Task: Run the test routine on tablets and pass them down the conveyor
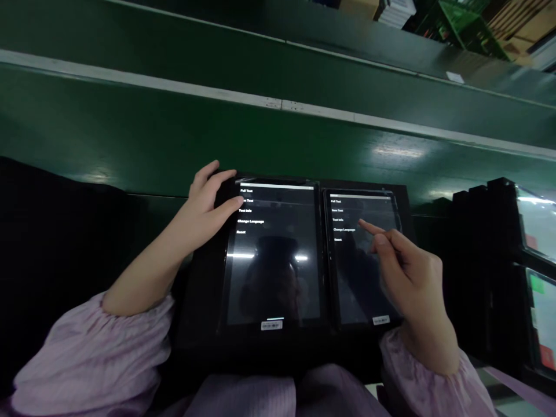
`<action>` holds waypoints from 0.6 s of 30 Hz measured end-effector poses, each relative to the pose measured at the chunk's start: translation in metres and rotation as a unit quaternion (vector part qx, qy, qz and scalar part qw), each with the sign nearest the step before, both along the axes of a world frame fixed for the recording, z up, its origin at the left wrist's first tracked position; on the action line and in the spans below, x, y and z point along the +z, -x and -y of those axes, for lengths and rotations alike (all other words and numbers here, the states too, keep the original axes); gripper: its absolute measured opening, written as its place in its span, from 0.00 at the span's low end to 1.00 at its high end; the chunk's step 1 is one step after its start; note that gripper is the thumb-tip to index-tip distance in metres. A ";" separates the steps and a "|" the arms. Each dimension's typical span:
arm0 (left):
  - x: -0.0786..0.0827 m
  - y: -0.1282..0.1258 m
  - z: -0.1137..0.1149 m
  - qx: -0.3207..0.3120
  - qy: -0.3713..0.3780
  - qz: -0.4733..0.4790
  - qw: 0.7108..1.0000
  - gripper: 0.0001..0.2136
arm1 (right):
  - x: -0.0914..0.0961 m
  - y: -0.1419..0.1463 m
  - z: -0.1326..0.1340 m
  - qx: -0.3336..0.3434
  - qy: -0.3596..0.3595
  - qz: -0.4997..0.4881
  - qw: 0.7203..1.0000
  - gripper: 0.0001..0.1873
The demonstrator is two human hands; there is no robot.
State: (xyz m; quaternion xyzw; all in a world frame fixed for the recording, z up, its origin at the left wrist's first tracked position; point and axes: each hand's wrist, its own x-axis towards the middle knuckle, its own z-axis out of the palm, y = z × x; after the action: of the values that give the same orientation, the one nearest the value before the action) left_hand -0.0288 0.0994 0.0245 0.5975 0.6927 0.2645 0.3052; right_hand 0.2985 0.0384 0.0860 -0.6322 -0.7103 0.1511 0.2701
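Observation:
Two tablets lie side by side on a black tray [200, 307], both with lit dark screens showing a white-lettered test menu. The left tablet [273, 272] has a barcode label [271, 325] at its lower edge, and so does the right tablet [358, 278]. My left hand [208, 202] rests at the left tablet's upper left corner, its thumb over the screen's menu and its fingers spread toward the top edge. Over the right tablet, my right hand [408, 272] points with its index finger near "Test Info"; its other fingers are curled, with nothing in them.
A green work surface [152, 127] with pale metal strips [208, 90] runs across beyond the tray. To the right, more lit tablets [542, 318] sit in stacked black trays [482, 260]. At the far upper right are a green crate [469, 26] and cardboard boxes.

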 end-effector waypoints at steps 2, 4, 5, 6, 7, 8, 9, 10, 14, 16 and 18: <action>-0.001 -0.002 -0.002 0.002 -0.011 0.000 1.000 0.28 | 0.005 0.000 -0.002 -0.001 -0.006 0.003 1.000 0.18; 0.000 -0.004 -0.003 0.007 -0.019 0.007 1.000 0.29 | 0.008 0.002 -0.006 0.003 -0.007 0.009 1.000 0.17; 0.001 -0.005 -0.003 0.013 -0.016 0.015 1.000 0.30 | 0.009 0.002 -0.009 0.007 -0.004 0.011 1.000 0.17; 0.003 -0.006 -0.003 0.020 -0.008 0.025 0.999 0.30 | 0.009 0.003 -0.012 0.012 0.000 0.012 1.000 0.18; 0.004 -0.007 -0.003 0.027 0.003 0.036 0.999 0.30 | 0.008 0.004 -0.015 0.016 0.004 0.014 1.000 0.18; 0.005 -0.008 -0.003 0.033 0.014 0.045 0.998 0.30 | 0.006 0.004 -0.018 0.021 0.009 0.016 1.000 0.19; 0.007 -0.009 -0.003 0.037 0.020 0.051 0.998 0.30 | 0.005 0.005 -0.020 0.026 0.014 0.018 0.999 0.19; 0.008 -0.009 -0.003 0.040 0.023 0.054 0.997 0.30 | 0.004 0.005 -0.022 0.030 0.019 0.019 0.999 0.19; 0.010 -0.010 -0.004 0.051 0.039 0.054 0.996 0.30 | 0.003 0.005 -0.019 0.015 0.019 0.004 1.000 0.18; 0.010 -0.008 -0.005 0.048 0.047 0.062 0.996 0.29 | 0.005 0.004 -0.012 -0.014 0.003 -0.013 1.000 0.18; 0.010 -0.006 -0.005 0.033 0.045 0.069 0.996 0.28 | 0.007 0.002 -0.005 -0.036 -0.001 -0.029 0.999 0.19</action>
State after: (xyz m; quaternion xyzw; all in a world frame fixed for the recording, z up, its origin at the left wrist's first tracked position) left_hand -0.0232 0.1046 0.0345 0.5405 0.7001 0.2838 0.3704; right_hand 0.2962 0.0439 0.0928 -0.6524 -0.6792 0.1586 0.2966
